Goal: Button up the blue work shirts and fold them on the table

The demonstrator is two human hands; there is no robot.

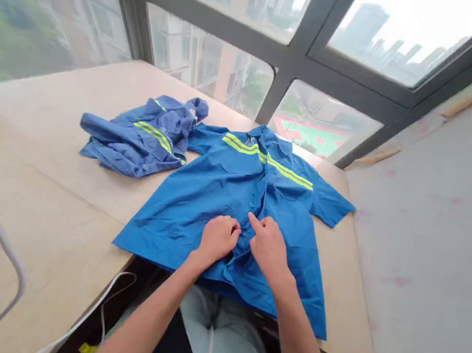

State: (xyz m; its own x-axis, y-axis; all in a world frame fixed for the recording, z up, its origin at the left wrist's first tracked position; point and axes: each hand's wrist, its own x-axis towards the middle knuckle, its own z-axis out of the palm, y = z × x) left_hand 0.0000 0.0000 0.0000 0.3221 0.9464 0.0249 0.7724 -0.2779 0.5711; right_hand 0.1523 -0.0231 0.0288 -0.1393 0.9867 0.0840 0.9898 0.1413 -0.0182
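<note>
A blue short-sleeved work shirt (220, 189) lies spread out, front up, its collar toward the window. Yellow-green reflective bands cross its chest. Along the lower front opening, my left hand (219, 237) has its fingers curled on the button edge, pinching the cloth. Just across the opening, my right hand (268, 244) points its index finger toward the other hand over the placket. Its remaining fingers are bent against the fabric, their tips partly hidden. A small button (251, 205) shows above the hands. The cloth between them is gathered in folds.
A crumpled blue garment (132, 143) with yellow-green bands lies left of the shirt on the pale wooden table (37, 166). A grey cable (8, 249) and a white cable (77, 322) run at lower left. Framed windows stand behind; a wall (431, 235) bounds the right.
</note>
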